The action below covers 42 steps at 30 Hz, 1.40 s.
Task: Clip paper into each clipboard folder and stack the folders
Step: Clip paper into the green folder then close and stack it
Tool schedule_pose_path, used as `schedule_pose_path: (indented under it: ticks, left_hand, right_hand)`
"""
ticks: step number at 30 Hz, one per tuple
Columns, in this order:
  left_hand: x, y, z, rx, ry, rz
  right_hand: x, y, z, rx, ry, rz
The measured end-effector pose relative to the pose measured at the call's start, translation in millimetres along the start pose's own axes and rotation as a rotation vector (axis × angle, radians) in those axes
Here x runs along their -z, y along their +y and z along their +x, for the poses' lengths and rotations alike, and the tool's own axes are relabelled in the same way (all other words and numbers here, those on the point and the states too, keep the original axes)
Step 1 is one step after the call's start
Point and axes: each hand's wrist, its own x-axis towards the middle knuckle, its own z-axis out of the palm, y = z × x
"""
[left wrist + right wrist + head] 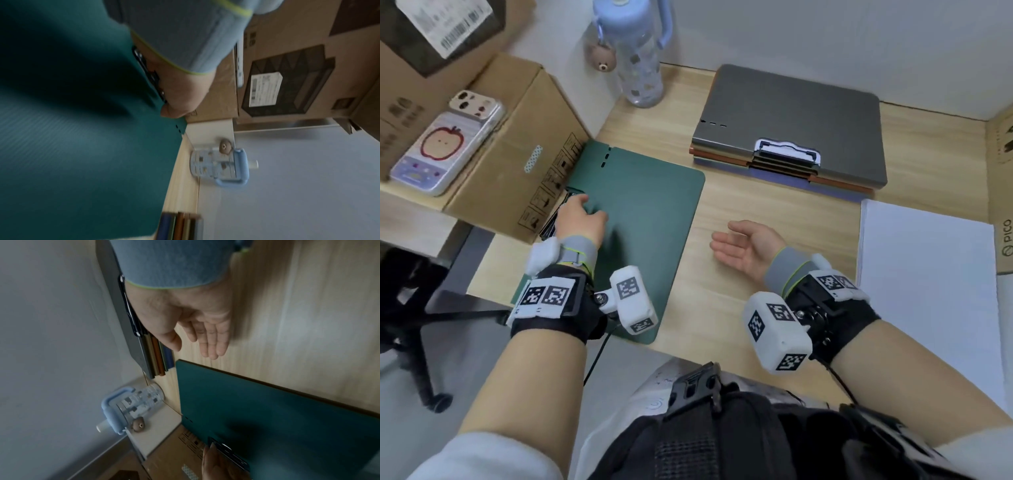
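While we are looking down from the head camera, our left hand (582,216) is curling its fingers over the left edge of the green folder (640,233), right at the dark clip, and the folder is lying closed on the desk (739,212) against the cardboard box (517,164). Our right hand (743,246) is hovering palm up, fingers loose, holding nothing, between the folder and the paper stack (928,281). To do this well, we are judging that the left should steady the clip side while the right opens the cover or fetches a sheet. The finished stack of folders (791,137) is waiting at the far side.

From the left wrist camera, we are seeing the thumb (174,110) pressing the folder's edge beside the clip (148,73); blur is hiding the other fingers.

From the right wrist camera, the open palm (197,316) is floating above bare wood, and the left fingertips (211,456) are being cut off at the frame's bottom. Whether the clip is already pinched open, we cannot tell.
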Motion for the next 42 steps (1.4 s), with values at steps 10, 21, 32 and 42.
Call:
schedule_pose_path:
  ticks: [10, 21, 32, 42]
  left_hand:
    - [24.9, -27.6, 11.7, 0.095, 0.007, 0.045]
    - [32.3, -33.5, 23.9, 0.143, -0.077, 0.029]
    - [54.0, -23.3, 23.4, 0.134, -0.082, 0.086]
    - [6.6, 1.8, -10.3, 0.049, -0.343, 0.117]
  right_hand:
    - [-33.5, 32.5, 12.8, -0.091, 0.009, -0.226]
    - [-44.9, 38.4, 14.9, -0.088, 0.034, -0.168]
    - [-34.9, 38.4, 14.7, -0.060, 0.125, -0.218]
    - [-7.2, 31.3, -12.1, 0.099, 0.284, -0.267]
